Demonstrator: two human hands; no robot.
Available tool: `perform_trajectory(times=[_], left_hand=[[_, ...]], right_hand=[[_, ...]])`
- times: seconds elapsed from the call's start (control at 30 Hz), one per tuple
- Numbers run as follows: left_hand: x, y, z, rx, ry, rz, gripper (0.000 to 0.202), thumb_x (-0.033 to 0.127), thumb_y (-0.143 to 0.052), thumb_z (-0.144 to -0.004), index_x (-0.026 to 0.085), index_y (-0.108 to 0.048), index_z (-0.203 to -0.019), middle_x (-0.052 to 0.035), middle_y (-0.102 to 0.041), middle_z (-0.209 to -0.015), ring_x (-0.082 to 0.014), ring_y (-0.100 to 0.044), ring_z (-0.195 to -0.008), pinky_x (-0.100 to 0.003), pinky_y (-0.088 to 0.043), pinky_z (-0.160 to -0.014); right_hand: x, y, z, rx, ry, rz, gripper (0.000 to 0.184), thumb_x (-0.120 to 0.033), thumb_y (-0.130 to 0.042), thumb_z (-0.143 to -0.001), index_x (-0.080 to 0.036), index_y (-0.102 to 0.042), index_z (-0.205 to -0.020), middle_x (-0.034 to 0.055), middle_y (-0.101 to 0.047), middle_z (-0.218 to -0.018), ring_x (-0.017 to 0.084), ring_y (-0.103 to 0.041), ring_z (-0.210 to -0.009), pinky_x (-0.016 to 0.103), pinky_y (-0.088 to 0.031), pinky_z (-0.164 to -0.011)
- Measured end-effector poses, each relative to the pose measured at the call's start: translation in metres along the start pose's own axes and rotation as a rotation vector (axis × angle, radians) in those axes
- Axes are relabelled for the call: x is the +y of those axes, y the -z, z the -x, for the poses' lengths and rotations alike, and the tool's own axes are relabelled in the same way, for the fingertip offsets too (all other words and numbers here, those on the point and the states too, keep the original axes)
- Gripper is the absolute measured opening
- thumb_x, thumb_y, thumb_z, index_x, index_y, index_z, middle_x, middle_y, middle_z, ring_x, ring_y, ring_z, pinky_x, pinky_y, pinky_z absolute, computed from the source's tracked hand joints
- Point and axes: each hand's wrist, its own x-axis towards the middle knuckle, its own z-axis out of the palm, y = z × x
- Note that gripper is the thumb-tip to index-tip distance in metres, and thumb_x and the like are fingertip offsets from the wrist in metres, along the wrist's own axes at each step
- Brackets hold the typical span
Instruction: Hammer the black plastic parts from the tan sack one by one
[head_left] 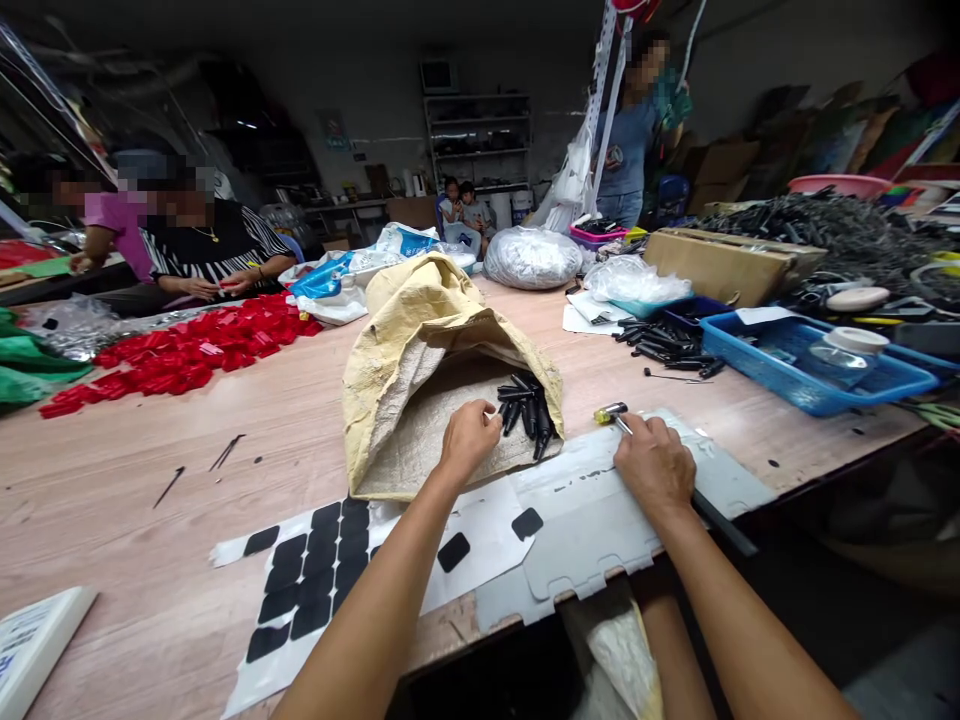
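My left hand is at the mouth of a yellow woven sack, its fingers curled beside several black tube-like parts lying inside the opening. Whether a part is between those fingers I cannot make out. My right hand is closed around a small hammer, its black handle sticking out behind the palm. The yellow-and-black head points left, just above a grey-white board at the table edge. Left of the board, a white backing sheet carries rows of black rounded-square stickers, partly covered by my left forearm.
A blue tray with a lidded clear jar stands right, near more black parts. Behind are a cardboard box and heaped dark pieces. Red pieces are piled left, near two seated people. Another person stands at the back.
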Motion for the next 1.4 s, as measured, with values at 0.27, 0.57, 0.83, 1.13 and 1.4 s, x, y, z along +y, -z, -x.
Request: perform_trajectory(times=[0.27,0.57,0.83,1.13,1.4], left_hand=[[-0.015,-0.015,-0.017,-0.036,0.045,-0.078,0.014,0.025,-0.065,-0.082,0.019,-0.073,-0.093,-0.0099,-0.075,-0.096,-0.0269,-0.066,-0.091,-0.033,-0.044,-0.074],[-0.051,0.019,0.074,-0.184,-0.187,0.099,0.017,0.036,-0.069,-0.086,0.026,-0.074,-0.1,-0.0017,-0.072,-0.092,-0.0245,-0.059,-0.093,-0.036,-0.042,-0.083],[-0.064,0.003,0.085,-0.128,-0.219,0.135,0.012,0.033,-0.074,-0.082,0.027,-0.076,-0.092,-0.0003,-0.07,-0.085,-0.0239,-0.057,-0.092,-0.04,-0.037,-0.091],[-0.067,0.003,0.085,-0.127,-0.24,0.158,0.008,0.03,-0.077,-0.08,0.026,-0.077,-0.086,0.0011,-0.07,-0.08,-0.0221,-0.057,-0.088,-0.04,-0.035,-0.091],[-0.068,0.002,0.085,-0.125,-0.233,0.133,0.01,0.031,-0.078,-0.08,0.026,-0.077,-0.088,0.0011,-0.071,-0.08,-0.0223,-0.057,-0.089,-0.039,-0.035,-0.09]], right_hand=[[-0.001,0.002,-0.001,-0.006,0.001,0.009,0.033,-0.022,-0.048,-0.096,-0.022,-0.066,-0.124,0.0102,-0.064,-0.103,0.023,-0.057,-0.092,0.034,-0.032,-0.068],[0.0,0.002,-0.001,-0.024,-0.01,-0.005,0.033,-0.024,-0.049,-0.096,-0.022,-0.067,-0.124,0.0104,-0.064,-0.103,0.024,-0.056,-0.092,0.035,-0.031,-0.068],[-0.008,0.036,0.011,-0.009,-0.066,-0.325,0.037,-0.026,-0.047,-0.096,-0.022,-0.067,-0.126,0.0103,-0.068,-0.11,0.022,-0.06,-0.089,0.033,-0.039,-0.071],[-0.07,0.084,0.078,-0.196,0.243,-0.999,0.031,-0.031,-0.051,-0.098,-0.023,-0.068,-0.123,0.0076,-0.073,-0.113,0.021,-0.067,-0.105,0.033,-0.053,-0.093],[-0.082,0.071,0.095,-0.216,0.353,-0.861,0.034,-0.021,-0.043,-0.1,-0.023,-0.066,-0.125,0.0069,-0.072,-0.107,0.019,-0.069,-0.099,0.031,-0.055,-0.089]])
